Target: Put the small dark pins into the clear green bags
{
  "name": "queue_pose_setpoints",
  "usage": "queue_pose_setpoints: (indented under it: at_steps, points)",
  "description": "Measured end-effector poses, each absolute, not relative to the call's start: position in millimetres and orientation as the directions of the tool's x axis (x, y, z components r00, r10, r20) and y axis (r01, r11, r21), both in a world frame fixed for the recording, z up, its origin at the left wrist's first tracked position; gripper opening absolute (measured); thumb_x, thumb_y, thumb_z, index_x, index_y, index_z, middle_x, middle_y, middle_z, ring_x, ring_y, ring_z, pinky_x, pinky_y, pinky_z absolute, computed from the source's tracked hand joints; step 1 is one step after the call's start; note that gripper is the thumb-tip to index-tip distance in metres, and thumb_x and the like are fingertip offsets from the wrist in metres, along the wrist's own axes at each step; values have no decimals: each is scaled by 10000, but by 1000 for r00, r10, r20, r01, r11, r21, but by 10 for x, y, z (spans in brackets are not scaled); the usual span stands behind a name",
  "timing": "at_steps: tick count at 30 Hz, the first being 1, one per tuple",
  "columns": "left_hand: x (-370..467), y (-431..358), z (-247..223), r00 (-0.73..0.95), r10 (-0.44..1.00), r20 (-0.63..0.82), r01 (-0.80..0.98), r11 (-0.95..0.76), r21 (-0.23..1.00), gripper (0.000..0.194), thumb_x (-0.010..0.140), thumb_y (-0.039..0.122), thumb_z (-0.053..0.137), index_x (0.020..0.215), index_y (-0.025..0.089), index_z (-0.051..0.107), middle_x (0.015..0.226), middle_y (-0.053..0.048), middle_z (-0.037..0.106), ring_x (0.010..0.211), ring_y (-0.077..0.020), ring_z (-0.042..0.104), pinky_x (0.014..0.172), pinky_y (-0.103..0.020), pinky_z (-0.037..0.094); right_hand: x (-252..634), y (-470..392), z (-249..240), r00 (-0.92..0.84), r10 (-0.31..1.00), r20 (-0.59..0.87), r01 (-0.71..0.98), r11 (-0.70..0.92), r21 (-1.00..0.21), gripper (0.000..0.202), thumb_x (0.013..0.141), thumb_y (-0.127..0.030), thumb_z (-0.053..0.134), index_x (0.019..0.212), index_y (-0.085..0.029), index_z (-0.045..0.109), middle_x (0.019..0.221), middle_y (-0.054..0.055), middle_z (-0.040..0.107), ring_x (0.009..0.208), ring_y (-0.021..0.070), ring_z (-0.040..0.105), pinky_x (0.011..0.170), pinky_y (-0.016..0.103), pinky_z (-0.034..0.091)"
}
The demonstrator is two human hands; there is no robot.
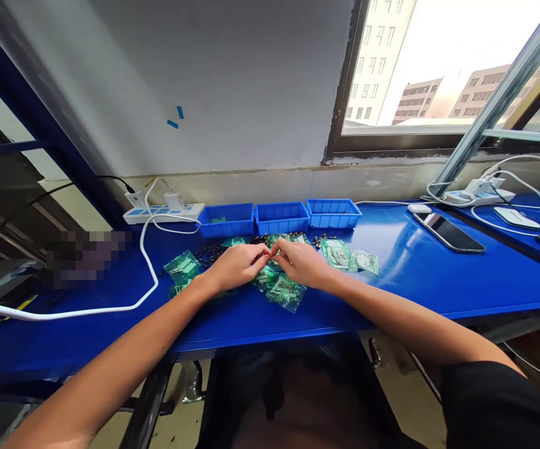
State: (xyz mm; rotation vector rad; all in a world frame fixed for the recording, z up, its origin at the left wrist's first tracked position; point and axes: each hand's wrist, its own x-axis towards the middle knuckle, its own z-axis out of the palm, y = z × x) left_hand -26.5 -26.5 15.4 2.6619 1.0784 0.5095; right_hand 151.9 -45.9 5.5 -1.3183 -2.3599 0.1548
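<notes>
My left hand [239, 266] and my right hand [302, 262] meet fingertip to fingertip above the blue table [401, 274]. Both are pinched closed on something too small to make out. Beneath and just in front of them lie clear bags with green and silver contents [287, 292]. Another green bag [183, 267] rests left of my left hand, beside a heap of small black parts [211, 253]. To the right of my right hand are a green-and-white bag [338, 254] and a smaller clear bag [367, 261].
Three blue bins [227, 228] line the back edge; the left one holds something green. A white power strip [146, 215] with a thick white cable [146, 252] stands at the left. A phone [450, 232] lies at the right, near another power strip [479, 192].
</notes>
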Motion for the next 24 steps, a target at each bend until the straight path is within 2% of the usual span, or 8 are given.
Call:
queue_pose_setpoints:
  at_steps: [6, 14, 18, 24]
  points:
    - [-256, -265, 156, 652, 713, 256, 580, -688, 437, 310, 846, 417, 397, 921, 177, 580, 647, 0, 634, 566, -134, 559, 540, -220, 381, 1515, -445, 60, -450, 841, 300, 798, 529, -287, 109, 901, -194, 448, 983, -170, 515, 860, 70, 675, 751, 172, 615, 605, 243, 337]
    - [-287, -245, 137, 632, 717, 295, 575, -689, 442, 284, 796, 414, 476, 922, 175, 564, 675, 1, 635, 590, -127, 582, 542, -210, 397, 1484, -434, 63, -443, 856, 266, 812, 509, -284, 127, 930, -212, 403, 989, -168, 507, 952, 93, 678, 838, 196, 638, 625, 254, 344]
    - [-284, -252, 138, 621, 721, 307, 590, -688, 422, 266, 806, 391, 446, 893, 172, 569, 651, 2, 624, 575, -125, 569, 546, -213, 389, 1475, -452, 90, -433, 862, 264, 824, 497, -271, 135, 924, -201, 401, 992, -153, 508, 881, 88, 679, 793, 196, 633, 611, 257, 331]
    - [-292, -238, 104, 635, 707, 310, 579, -702, 414, 343, 859, 408, 357, 879, 159, 593, 664, -17, 634, 550, -124, 544, 521, -213, 369, 1485, -456, 74, -450, 837, 311, 794, 534, -290, 174, 892, -192, 446, 1058, -163, 486, 785, 37, 666, 723, 168, 607, 593, 241, 324]
